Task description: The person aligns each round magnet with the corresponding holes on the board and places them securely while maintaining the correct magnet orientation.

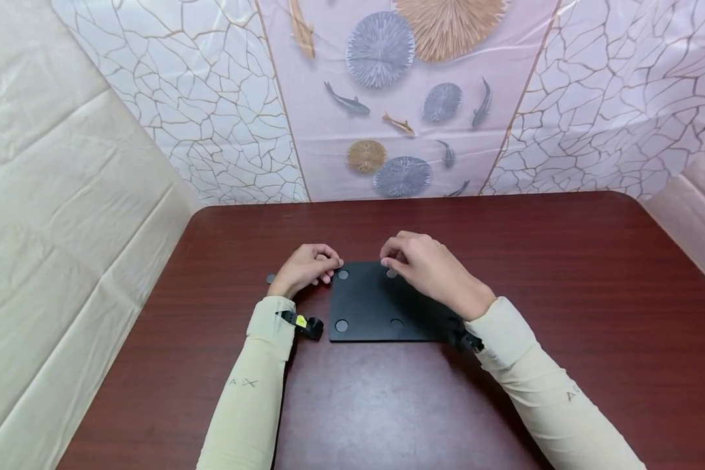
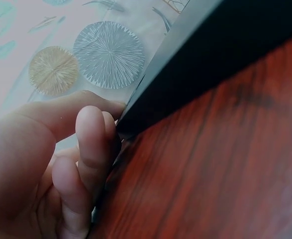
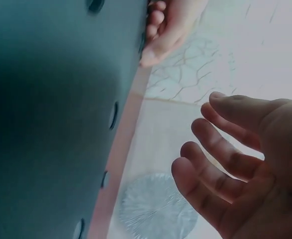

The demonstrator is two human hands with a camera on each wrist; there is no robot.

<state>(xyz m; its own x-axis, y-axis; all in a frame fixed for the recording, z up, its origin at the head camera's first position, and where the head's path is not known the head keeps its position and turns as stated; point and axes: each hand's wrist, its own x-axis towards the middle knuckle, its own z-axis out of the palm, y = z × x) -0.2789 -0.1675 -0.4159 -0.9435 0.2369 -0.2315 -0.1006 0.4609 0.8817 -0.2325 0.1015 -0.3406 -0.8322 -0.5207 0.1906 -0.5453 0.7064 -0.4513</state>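
A thin black rectangular board (image 1: 364, 303) lies on the table, with round recesses in its top. Grey discs show at its far left (image 1: 343, 275) and near left (image 1: 341, 325), while one near recess (image 1: 396, 323) looks dark. At the far left corner, my left hand (image 1: 307, 269) pinches the board's edge between curled fingers, seen close up in the left wrist view (image 2: 81, 149). Over the board's far edge hovers my right hand (image 1: 431, 271), partly covering a third disc (image 1: 391, 274). Nothing shows between its loosely bent fingers in the right wrist view (image 3: 220, 164).
Left of the board, a small grey disc (image 1: 271, 279) lies on the dark red wooden table (image 1: 211, 365), partly behind the left wrist. A patterned curtain (image 1: 399, 117) hangs behind the far table edge. Both wrists carry black strapped cameras.
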